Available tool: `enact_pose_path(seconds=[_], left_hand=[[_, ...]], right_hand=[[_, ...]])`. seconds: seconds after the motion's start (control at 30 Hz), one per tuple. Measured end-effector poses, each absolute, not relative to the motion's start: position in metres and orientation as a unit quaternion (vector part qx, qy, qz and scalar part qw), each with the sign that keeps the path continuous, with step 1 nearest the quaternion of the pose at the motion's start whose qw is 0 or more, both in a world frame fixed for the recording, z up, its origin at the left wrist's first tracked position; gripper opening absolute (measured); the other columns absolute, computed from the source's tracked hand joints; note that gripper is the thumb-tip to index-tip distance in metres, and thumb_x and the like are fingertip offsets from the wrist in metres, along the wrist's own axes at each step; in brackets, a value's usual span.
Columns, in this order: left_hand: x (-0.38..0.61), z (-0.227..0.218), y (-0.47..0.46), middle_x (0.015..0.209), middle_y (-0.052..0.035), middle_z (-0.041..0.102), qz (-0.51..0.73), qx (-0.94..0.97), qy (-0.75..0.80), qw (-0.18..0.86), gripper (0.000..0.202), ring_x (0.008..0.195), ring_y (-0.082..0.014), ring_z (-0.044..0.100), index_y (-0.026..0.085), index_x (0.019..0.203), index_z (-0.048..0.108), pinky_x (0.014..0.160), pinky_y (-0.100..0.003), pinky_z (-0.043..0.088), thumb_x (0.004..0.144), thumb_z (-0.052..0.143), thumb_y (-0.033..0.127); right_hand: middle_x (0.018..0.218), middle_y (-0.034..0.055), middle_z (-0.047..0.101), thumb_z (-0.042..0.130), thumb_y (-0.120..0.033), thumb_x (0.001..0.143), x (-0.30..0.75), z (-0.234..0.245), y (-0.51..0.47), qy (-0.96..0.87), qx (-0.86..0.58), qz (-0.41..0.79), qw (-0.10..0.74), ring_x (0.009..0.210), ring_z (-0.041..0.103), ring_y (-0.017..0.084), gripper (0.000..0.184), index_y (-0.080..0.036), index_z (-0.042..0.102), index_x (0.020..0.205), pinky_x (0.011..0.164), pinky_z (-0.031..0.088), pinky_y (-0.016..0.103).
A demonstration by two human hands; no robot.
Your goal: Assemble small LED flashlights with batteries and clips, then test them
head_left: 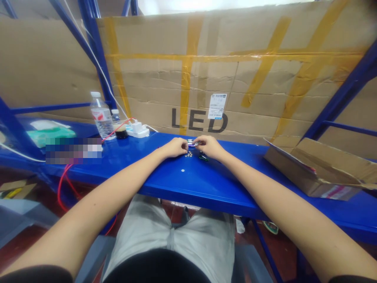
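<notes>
Over the blue tabletop [165, 177] my two hands meet in front of me. My left hand [176, 147] is closed, its fingertips at the left end of a small shiny metal cylinder [190, 142] with purplish and silvery glints. From the other side my right hand [211, 147] pinches a small silver piece [196, 144] close to that cylinder's right end; whether the two touch, I cannot tell. Several tiny shiny metal pieces [189, 154] lie just below my fingers. A small dark, glossy object [203, 156] rests under my right hand.
A large cardboard box marked LED [153, 86] stands behind the table. An open carton [306, 177] is at right. On the left are a water bottle [101, 116], a small dark-liquid bottle [120, 127], a white power strip [140, 131], a red cable [61, 186] and a green packet [53, 135].
</notes>
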State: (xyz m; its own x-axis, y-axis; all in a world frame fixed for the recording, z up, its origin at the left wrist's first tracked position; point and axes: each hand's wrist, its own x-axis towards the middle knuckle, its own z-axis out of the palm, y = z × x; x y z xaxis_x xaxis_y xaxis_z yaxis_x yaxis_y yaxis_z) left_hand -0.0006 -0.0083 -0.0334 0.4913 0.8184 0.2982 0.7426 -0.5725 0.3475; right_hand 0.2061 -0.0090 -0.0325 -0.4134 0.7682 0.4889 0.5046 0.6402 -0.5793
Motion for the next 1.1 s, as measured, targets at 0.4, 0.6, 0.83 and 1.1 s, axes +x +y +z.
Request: enact_pose_path(seconds=[0.4,0.6,0.83,1.1], left_hand=[[-0.008,-0.025,-0.019,0.079,-0.0024,0.074,0.193,0.882,0.424,0.072,0.016,0.074,-0.0168,0.066,0.017,0.076,0.072,0.07,-0.026,0.046,0.071,0.061,0.007],[-0.008,-0.023,-0.022,0.078,-0.0026,0.071,0.285,0.874,0.391,0.049,0.009,0.072,-0.0152,0.062,0.016,0.083,0.069,0.067,-0.026,0.043,0.081,0.061,0.013],[0.003,-0.02,-0.03,0.083,-0.0033,0.068,0.393,0.873,0.289,-0.015,0.004,0.075,-0.0142,0.06,0.016,0.089,0.069,0.073,-0.027,0.046,0.086,0.067,0.019],[0.006,-0.027,-0.025,0.088,-0.0052,0.065,0.407,0.888,0.204,-0.063,0.003,0.089,-0.0174,0.062,0.017,0.09,0.067,0.081,-0.031,0.049,0.09,0.064,0.018]], right_hand=[[0.085,0.0044,0.074,0.058,-0.006,0.074,0.206,-0.035,-0.007,-0.826,-0.388,0.166,0.374,0.075,0.063,0.016,0.027,-0.016,0.076,0.091,0.075,0.049,0.029],[0.092,0.006,0.075,0.057,-0.004,0.075,0.206,-0.032,-0.01,-0.826,-0.397,0.159,0.367,0.079,0.065,0.017,0.027,-0.015,0.076,0.092,0.075,0.049,0.028],[0.083,0.0047,0.074,0.06,-0.01,0.077,0.205,-0.028,-0.017,-0.834,-0.401,0.152,0.348,0.073,0.062,0.017,0.021,-0.014,0.075,0.09,0.068,0.045,0.026],[0.084,0.0048,0.074,0.061,-0.016,0.078,0.204,-0.032,-0.013,-0.845,-0.366,0.163,0.354,0.075,0.062,0.018,0.017,-0.014,0.074,0.088,0.067,0.045,0.026]])
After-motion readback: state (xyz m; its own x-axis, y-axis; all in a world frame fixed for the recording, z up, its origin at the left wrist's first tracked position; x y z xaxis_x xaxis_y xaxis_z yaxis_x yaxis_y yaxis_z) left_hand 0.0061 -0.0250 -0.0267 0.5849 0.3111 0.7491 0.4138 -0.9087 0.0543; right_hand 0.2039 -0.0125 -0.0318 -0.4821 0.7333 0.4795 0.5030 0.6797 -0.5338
